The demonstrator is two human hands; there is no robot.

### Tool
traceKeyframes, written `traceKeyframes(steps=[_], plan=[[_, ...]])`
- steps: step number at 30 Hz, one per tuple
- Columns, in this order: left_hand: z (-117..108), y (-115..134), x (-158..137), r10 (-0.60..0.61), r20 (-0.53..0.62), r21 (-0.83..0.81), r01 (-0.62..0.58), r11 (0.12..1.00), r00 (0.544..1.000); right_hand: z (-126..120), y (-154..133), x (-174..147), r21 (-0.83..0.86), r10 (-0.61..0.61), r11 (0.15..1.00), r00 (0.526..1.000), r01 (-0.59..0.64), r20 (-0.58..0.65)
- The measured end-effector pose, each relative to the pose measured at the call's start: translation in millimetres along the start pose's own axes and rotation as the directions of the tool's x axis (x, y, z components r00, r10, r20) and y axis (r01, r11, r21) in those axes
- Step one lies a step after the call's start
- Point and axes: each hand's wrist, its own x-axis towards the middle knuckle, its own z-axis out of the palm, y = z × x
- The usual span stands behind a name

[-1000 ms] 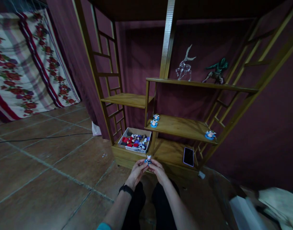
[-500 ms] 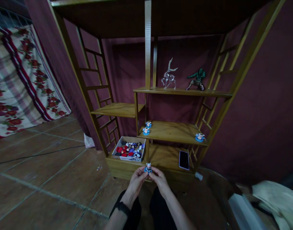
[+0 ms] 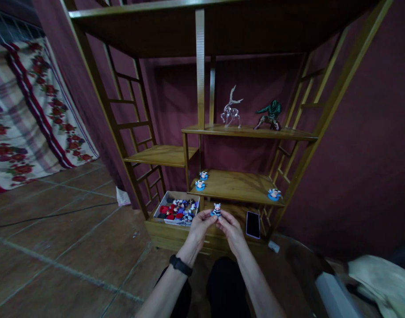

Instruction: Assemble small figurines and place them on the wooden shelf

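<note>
A small figurine (image 3: 217, 209) with a pale, eared head and a blue base is pinched between my two hands, upright in front of the shelf unit. My left hand (image 3: 200, 227) grips the left side of its base, with a black band on that wrist. From the other side my right hand (image 3: 231, 227) closes on the base. Beyond them, two figurines on blue bases, one (image 3: 200, 185) in front of the other (image 3: 203, 175), stand at the left end of the middle shelf (image 3: 235, 185). Another blue-based figurine (image 3: 274, 194) sits at that shelf's right end.
Left of my hands is an open box (image 3: 160, 207) of red, blue and dark figurines. A phone (image 3: 253, 224) lies on the lowest board. Above stand a clear deer ornament (image 3: 231, 110) and a green-hooded figure (image 3: 270, 115). Wooden posts (image 3: 200, 66) divide the unit.
Both hands have moved forward, up and slightly right toward the shelves, carrying the figurine between them. The camera view has tilted up slightly.
</note>
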Motion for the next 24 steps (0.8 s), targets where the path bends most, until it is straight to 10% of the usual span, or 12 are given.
traceKeyframes(steps=[24], plan=[[44.2,39.6,39.0,-0.025,0.292,-0.031,0.036,0.999,0.956,-7.9,-74.4,42.1,-0.244,-0.216,0.944,0.975,0.223,0.054]])
